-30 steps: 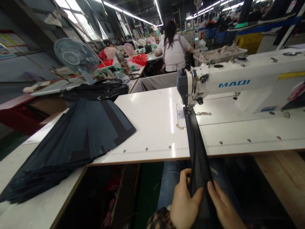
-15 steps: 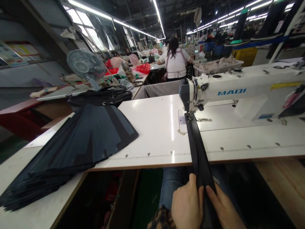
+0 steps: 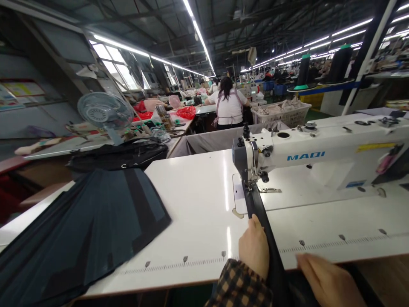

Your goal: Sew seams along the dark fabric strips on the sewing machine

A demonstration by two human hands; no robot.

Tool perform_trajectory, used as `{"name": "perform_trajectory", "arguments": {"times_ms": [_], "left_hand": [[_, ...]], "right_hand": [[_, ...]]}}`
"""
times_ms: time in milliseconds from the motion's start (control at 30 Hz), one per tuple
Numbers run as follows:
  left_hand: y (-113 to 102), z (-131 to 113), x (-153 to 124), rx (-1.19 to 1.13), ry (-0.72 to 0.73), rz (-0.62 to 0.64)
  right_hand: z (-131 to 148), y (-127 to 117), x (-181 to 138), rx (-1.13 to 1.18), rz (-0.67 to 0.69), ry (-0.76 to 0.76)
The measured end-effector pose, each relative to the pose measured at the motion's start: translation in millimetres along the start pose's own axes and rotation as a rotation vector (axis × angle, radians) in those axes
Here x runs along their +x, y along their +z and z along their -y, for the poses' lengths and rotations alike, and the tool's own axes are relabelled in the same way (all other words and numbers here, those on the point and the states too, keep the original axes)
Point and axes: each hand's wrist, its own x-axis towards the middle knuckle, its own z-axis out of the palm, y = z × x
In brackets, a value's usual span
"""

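A long black fabric strip (image 3: 262,221) runs from under the presser foot of the white sewing machine (image 3: 306,149) down over the table's front edge. My left hand (image 3: 254,247) lies on the strip just in front of the needle area, its fingers closed on the left edge. Beside the strip, at the table's front edge, is my right hand (image 3: 329,279). It is blurred, with its fingers bent together. Dark material shows beneath it, but whether it grips any is unclear.
A fanned stack of dark fabric panels (image 3: 92,226) covers the left of the white tabletop (image 3: 191,204). Behind it lies a black bundle (image 3: 121,153) near a fan (image 3: 104,111). A co-worker (image 3: 228,104) sits ahead, by a basket of cloth (image 3: 281,113).
My left hand has moved up along the strip onto the tabletop, close to the needle. My right hand has come off the strip to the right. The view has tilted upward.
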Motion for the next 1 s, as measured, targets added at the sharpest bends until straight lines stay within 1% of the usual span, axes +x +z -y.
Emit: {"name": "perform_trajectory", "arguments": {"times_ms": [100, 167, 233, 300, 367, 433, 533, 600, 667, 733, 800, 867, 900, 933, 1000], "left_hand": [[4, 3, 0, -0.013, -0.002, 0.000], [5, 6, 2, -0.021, 0.006, 0.017], [7, 8, 3, -0.040, 0.019, 0.026], [9, 11, 3, -0.080, 0.032, 0.028], [10, 12, 2, -0.140, 0.038, 0.031], [9, 13, 1, -0.216, 0.035, 0.038], [1, 17, 2, -0.348, 0.051, 0.029], [-9, 23, 8, -0.404, 0.105, 0.042], [-21, 35, 20, -0.385, 0.191, 0.075], [-32, 49, 35, -0.321, 0.336, 0.064], [-38, 63, 48, -0.286, 0.530, 0.008], [-36, 73, 57, -0.297, 0.664, -0.043], [-33, 76, 59, -0.305, 0.686, -0.048], [-28, 78, 59, -0.308, 0.682, -0.048], [-16, 77, 57, -0.293, 0.645, -0.041]], "right_hand": [[-4, 10, 53, -0.273, -0.022, -0.249], [-1, 23, 73, -0.381, 0.018, -0.342], [2, 33, 79, -0.409, 0.053, -0.355], [5, 38, 78, -0.386, 0.060, -0.343], [6, 37, 77, -0.340, 0.079, -0.350], [9, 34, 78, -0.299, 0.131, -0.368], [13, 29, 82, -0.272, 0.199, -0.386], [17, 28, 82, -0.283, 0.208, -0.398], [18, 27, 81, -0.305, 0.205, -0.417], [17, 25, 81, -0.307, 0.209, -0.438], [12, 24, 84, -0.277, 0.209, -0.436], [6, 25, 90, -0.256, 0.160, -0.383], [3, 27, 93, -0.266, 0.127, -0.349], [1, 29, 96, -0.291, 0.101, -0.327], [-1, 35, 98, -0.355, 0.094, -0.324]]}}
